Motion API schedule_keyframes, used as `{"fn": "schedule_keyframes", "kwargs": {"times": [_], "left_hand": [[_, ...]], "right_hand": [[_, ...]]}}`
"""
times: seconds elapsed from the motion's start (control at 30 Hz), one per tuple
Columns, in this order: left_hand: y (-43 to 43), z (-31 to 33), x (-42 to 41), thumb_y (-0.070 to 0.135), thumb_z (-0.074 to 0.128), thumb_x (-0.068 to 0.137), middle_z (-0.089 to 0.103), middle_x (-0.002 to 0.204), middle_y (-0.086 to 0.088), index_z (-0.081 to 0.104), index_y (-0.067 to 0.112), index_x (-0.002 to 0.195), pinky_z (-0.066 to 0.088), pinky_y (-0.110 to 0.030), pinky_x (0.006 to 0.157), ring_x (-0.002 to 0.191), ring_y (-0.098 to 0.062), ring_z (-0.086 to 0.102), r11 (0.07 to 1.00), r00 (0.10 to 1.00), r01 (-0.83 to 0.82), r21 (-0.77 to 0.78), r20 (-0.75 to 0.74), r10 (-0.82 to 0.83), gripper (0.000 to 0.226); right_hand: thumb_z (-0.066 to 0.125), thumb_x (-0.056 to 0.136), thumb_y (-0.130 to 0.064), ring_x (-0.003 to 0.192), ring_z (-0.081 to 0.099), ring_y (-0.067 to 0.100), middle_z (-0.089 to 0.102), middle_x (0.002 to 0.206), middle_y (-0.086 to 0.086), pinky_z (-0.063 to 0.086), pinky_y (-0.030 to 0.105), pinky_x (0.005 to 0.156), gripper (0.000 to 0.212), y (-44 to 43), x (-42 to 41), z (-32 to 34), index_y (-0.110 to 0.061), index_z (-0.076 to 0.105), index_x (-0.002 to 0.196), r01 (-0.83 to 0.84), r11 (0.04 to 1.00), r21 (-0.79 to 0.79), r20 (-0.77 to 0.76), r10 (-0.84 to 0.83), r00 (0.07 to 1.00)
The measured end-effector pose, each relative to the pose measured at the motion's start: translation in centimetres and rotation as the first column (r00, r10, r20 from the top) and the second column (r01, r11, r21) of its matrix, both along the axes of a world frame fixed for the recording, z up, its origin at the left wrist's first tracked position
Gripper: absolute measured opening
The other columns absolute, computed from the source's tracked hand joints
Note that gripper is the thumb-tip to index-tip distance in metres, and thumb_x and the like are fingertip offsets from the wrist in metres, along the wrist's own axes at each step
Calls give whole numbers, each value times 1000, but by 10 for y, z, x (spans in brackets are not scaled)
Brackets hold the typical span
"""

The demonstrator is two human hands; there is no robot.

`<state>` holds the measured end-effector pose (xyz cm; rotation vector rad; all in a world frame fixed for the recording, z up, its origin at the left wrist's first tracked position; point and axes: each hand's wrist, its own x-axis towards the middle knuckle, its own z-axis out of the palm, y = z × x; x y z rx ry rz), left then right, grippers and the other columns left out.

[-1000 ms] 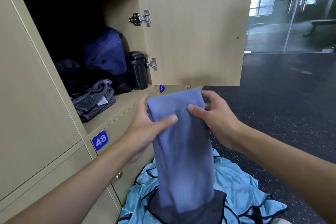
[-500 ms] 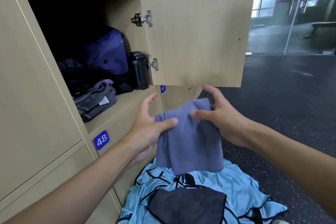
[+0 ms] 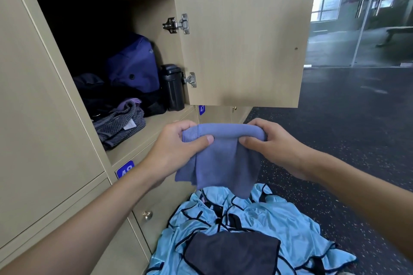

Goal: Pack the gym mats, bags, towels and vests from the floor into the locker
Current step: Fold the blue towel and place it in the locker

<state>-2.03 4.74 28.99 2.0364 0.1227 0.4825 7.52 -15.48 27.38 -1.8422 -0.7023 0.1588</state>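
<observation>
A wall of beige lockers (image 3: 40, 100) fills the left side, with one compartment (image 3: 156, 128) standing open and its door (image 3: 243, 40) swung out to the right on two metal hinges (image 3: 176, 24). Inside, a purple bag (image 3: 134, 65) leans upright against the back, a dark bag (image 3: 93, 89) slumps to its left, and a black canister (image 3: 173, 87) stands in the right-hand corner just beside the lower hinge. In front of the bags a striped grey cloth (image 3: 118, 125) lies bunched near the shelf's front edge. Below the opening, on the dark speckled floor (image 3: 346, 129), sits a heap of light-blue vests (image 3: 257, 214) with black trim, and a dark grey cloth (image 3: 232, 252) lies on top of the heap. The blue towel (image 3: 223, 158) hangs in the air above that heap and in front of the closed lower lockers, outside the compartment and lower than its shelf edge. Its folded top edge is stretched between the two hands — the left hand (image 3: 176, 152) pinches the left end, thumb across the front and fingers curled behind, and the right hand (image 3: 274, 147) grips the right end the same way. Both forearms reach in from the bottom corners, bare, with wrists roughly level. A blue plate marked 48 (image 3: 125, 169) shows beside the left wrist, and a small round knob (image 3: 147, 215) sits on the door below.
</observation>
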Motion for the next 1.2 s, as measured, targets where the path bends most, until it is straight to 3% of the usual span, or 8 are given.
{"fn": "schedule_keyframes", "kwargs": {"times": [0.23,0.4,0.6,0.7,0.83,0.97,1.1,1.2], "left_hand": [[-4,1,5,19,75,88,69,102,-5,56,18,113,57,-32,76,81,-15,67,889,981,-166,-427,16,191,31],[1,-3,0,0,83,75,58,127,9,25,50,147,61,-32,79,103,-9,70,890,996,-20,-456,-86,-21,105],[32,11,15,-8,77,79,68,112,1,40,48,134,60,-34,68,89,-18,74,844,983,-77,-530,102,153,87],[49,9,16,-7,76,80,68,107,-5,47,40,126,59,-33,66,83,-18,72,886,970,-133,-445,125,208,71],[75,-1,21,-1,82,74,66,117,-6,63,28,115,59,-31,80,95,-15,68,935,984,-169,-311,-1,178,53],[102,0,30,10,84,71,62,126,2,66,30,121,52,-32,100,113,-11,62,921,934,-355,-162,-21,356,56],[126,12,44,5,74,84,48,127,4,56,23,136,36,2,87,113,-5,50,848,843,-530,0,115,526,58],[145,16,57,10,70,88,38,132,-4,49,20,143,28,0,87,125,-16,41,700,707,-706,107,165,688,60]], "right_hand": [[82,77,-5,102,68,20,61,121,1,60,36,81,91,17,-8,-12,-43,31,142,-63,979,195,-330,126,935],[75,86,-12,86,73,21,68,105,9,59,32,67,87,34,4,1,-48,24,147,105,949,297,-303,-11,953],[76,83,-14,96,73,19,63,116,-2,60,41,79,98,61,25,6,-59,15,146,-125,943,308,-410,250,877],[73,83,1,97,73,20,66,118,2,60,39,77,98,84,30,1,-57,23,143,-199,930,309,-368,310,876],[70,85,4,93,68,25,68,115,12,54,39,80,58,122,49,0,-39,53,121,-196,931,307,-232,273,934],[73,85,-5,100,61,13,65,113,-8,46,29,85,31,164,77,4,-32,69,98,-253,953,169,-55,266,963],[70,87,-7,109,51,-12,58,119,-29,38,1,77,37,215,99,21,-34,65,110,-300,938,176,74,291,954],[68,88,-7,98,52,-19,56,120,-26,38,-2,72,38,266,116,30,-33,64,117,-394,897,200,87,384,919]]}}
